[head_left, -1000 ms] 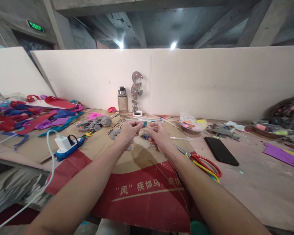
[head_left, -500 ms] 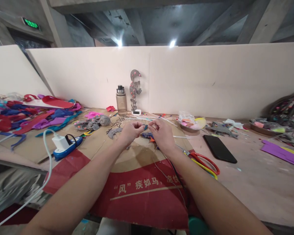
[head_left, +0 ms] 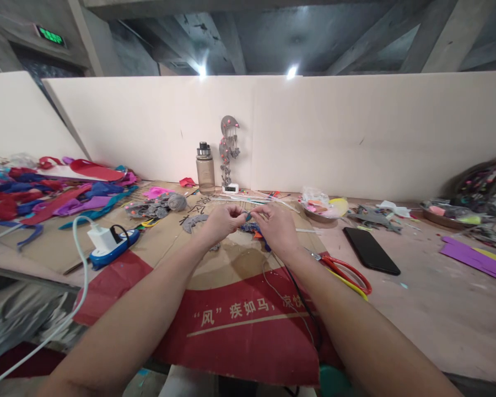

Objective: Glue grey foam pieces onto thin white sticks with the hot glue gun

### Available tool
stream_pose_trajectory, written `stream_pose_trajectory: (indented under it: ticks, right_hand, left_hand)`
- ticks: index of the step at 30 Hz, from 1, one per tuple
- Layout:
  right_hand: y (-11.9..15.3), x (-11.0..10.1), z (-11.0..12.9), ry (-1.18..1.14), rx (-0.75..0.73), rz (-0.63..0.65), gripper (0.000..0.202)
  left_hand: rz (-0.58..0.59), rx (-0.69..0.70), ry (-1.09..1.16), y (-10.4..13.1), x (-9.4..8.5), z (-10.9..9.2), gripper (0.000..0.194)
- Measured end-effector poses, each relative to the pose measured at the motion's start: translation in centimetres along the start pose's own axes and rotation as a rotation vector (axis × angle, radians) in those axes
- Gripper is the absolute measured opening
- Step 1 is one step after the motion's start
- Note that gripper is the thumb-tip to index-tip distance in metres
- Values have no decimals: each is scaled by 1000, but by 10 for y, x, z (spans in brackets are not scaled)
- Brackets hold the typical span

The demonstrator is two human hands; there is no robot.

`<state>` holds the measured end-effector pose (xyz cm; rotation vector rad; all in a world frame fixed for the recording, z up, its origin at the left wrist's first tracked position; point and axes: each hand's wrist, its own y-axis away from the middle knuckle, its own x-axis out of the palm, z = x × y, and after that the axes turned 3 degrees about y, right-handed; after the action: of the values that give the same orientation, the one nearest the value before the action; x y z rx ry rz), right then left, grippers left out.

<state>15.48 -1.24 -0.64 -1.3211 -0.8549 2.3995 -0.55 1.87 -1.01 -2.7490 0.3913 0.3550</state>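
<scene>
Above a flattened cardboard sheet (head_left: 231, 281), my two hands meet at the fingertips. My left hand (head_left: 226, 221) pinches a small dark teal piece (head_left: 248, 216), too small to name its kind. On its other side, my right hand (head_left: 273, 223) has thumb and forefinger closed at the same piece. Beneath the fingers lies a small heap of dark blue and orange scraps (head_left: 254, 230), partly hidden by the right hand. A grey crescent-shaped piece (head_left: 194, 223) lies on the cardboard left of my left hand.
Red-handled scissors (head_left: 347, 271) and a black phone (head_left: 371, 251) lie right of my forearm. A blue power strip (head_left: 114, 251) with a white cable is at left, below colourful felt strips (head_left: 72, 196). A bottle (head_left: 205, 171) and hanging ornament (head_left: 228, 149) stand behind.
My fingertips have shifted very slightly around the teal piece, still pinched between both hands. The camera view has moved a little; everything on the table lies as before.
</scene>
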Motion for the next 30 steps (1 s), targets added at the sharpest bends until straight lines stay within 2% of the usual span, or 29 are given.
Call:
stream_pose_trajectory:
  ticks: [9,15,19,25,27,30]
  right_hand:
    - [2,-2,2,101,-12,37,20]
    - [-2,-1,1,38,4,113,15]
    - [-5,-2,-3,-22,51,215,15]
    - [-8,2,-12,-62,85,244,18]
    - [-8,2,-11,-61,81,243,18]
    - [-7,0,-7,-39,61,241,17]
  left_hand:
    - [24,-14,-91,1,-2,-6,20]
    - [52,57,-237,1,-6,-9,19]
    - [126,65,-229,1,-10,-9,22]
    - [224,45,-114,4,-15,-10,28]
    - [215,48,-123,4,-15,-9,27]
    - [141,73,-185,3,-12,-4,25]
